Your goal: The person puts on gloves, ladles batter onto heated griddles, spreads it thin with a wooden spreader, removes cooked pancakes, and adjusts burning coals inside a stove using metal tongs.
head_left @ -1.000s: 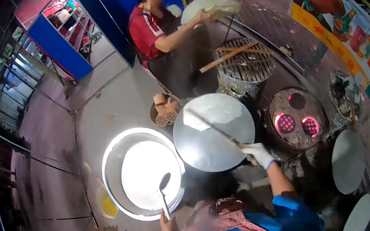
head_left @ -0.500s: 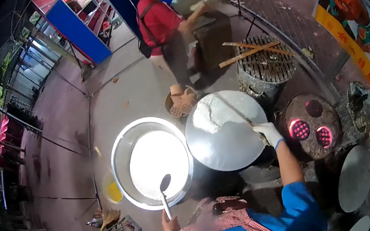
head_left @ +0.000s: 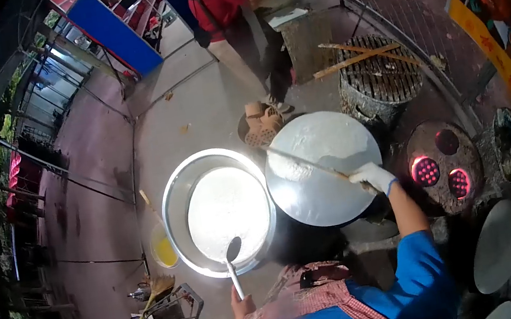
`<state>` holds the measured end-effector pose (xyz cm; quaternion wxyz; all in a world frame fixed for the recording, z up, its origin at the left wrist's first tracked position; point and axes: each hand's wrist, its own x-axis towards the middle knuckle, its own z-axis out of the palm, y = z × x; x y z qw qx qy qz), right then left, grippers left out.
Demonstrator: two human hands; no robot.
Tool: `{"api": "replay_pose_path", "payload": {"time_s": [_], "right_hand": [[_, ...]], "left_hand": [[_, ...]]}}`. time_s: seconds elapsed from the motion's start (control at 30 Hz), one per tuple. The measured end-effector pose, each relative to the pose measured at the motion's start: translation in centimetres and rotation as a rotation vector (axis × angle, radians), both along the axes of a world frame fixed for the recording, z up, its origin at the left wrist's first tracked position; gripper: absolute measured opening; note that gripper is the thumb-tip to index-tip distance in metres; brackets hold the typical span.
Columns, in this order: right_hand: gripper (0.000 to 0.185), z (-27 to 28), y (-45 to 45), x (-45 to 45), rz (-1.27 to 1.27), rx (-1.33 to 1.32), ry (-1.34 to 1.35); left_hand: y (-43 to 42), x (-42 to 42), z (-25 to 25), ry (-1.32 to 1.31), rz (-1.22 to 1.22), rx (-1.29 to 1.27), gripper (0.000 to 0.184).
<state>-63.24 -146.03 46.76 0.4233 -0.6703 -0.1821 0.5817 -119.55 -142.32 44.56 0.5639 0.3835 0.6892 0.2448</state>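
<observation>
My left hand (head_left: 243, 308) is closed round the pale handle of a ladle (head_left: 233, 249), whose dark bowl hangs over the near side of a large metal pot (head_left: 175, 234). Thick white liquid (head_left: 229, 206) fills much of the pot's inside. In a white glove, my right hand (head_left: 374, 179) grips a long, thin wooden spreading stick (head_left: 312, 164). The stick lies across a round metal griddle (head_left: 335, 207), its far end near the left rim. A thin white layer (head_left: 336, 126) covers the griddle's far part, with a thicker patch beside the stick.
To the right, a round stove (head_left: 441, 145) shows glowing coal holes. Behind it stands a slatted drum (head_left: 383, 84) with wooden sticks on top. A bowl of perforated briquettes (head_left: 262, 125) sits beyond the griddle. A yellow-filled container (head_left: 165, 252) is left of the pot. A person in red (head_left: 222, 6) stands farther back.
The stick's far end has swung left across the griddle, and the white layer now spreads over more of its far right side. The ladle stays over the pot.
</observation>
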Motion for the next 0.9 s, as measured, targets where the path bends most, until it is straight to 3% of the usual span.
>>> {"api": "replay_pose_path", "payload": {"time_s": [0.13,0.2,0.27,0.3,0.33,0.4,0.47,0.5,0.53,0.6,0.67,0.7,0.73,0.77,0.83,0.9], "right_hand": [[0.018,1.4,-6.2,-1.3,0.075,-0.142,0.136],[0.017,1.8,-5.4,0.5,0.130,-0.058,0.013],[0.024,2.8,-1.5,1.2,-0.074,0.181,-0.003],[0.024,-1.8,1.5,2.8,-0.147,0.234,-0.051],[0.023,-5.2,4.2,4.3,-0.065,0.275,-0.122],[0.019,-5.4,4.5,3.7,0.086,0.241,-0.165],[0.016,2.1,2.3,1.4,0.241,0.092,-0.135],[0.016,0.7,-0.1,2.0,0.265,-0.079,0.004],[0.018,-1.7,-2.8,2.0,0.223,-0.066,-0.025],[0.016,1.9,-6.4,1.7,0.224,-0.096,-0.042],[0.019,1.5,-6.8,3.7,0.178,-0.140,-0.011],[0.021,2.6,-4.0,3.0,0.157,-0.144,-0.130],[0.022,7.0,-1.1,0.8,0.119,-0.032,-0.236],[0.022,-2.5,0.9,3.2,-0.061,0.275,-0.105],[0.018,-1.4,4.6,2.7,0.124,0.127,-0.201],[0.018,-0.3,2.6,2.2,0.287,0.056,-0.198]], "left_hand": [[-1.1,-0.4,-0.5,-0.038,0.060,-0.027,0.068],[-1.3,-0.2,-0.6,-0.062,0.088,-0.014,0.068],[-1.5,-0.4,0.3,-0.054,0.091,0.006,0.069],[-1.7,0.2,1.8,-0.039,0.090,-0.035,0.070],[-1.9,0.2,1.4,-0.045,0.092,-0.026,0.070],[-1.9,-1.0,0.4,-0.043,0.102,-0.010,0.071],[-1.7,-1.9,-0.7,-0.086,0.121,-0.009,0.071],[-1.9,-2.4,-1.6,-0.133,0.165,-0.005,0.071],[-2.4,-2.6,-2.2,-0.183,0.217,0.000,0.071],[-2.6,-1.6,-0.5,-0.177,0.220,-0.078,0.072],[-3.0,-1.6,0.0,-0.132,0.207,-0.104,0.072],[-3.2,-2.7,-1.2,-0.141,0.221,-0.103,0.072],[-3.4,-3.3,-1.2,-0.126,0.207,-0.094,0.072],[-3.4,-3.6,-1.3,-0.112,0.188,-0.085,0.072],[-3.4,-3.6,-0.9,-0.102,0.162,-0.084,0.073],[-2.9,-4.0,1.1,-0.094,0.142,-0.093,0.073]]}}
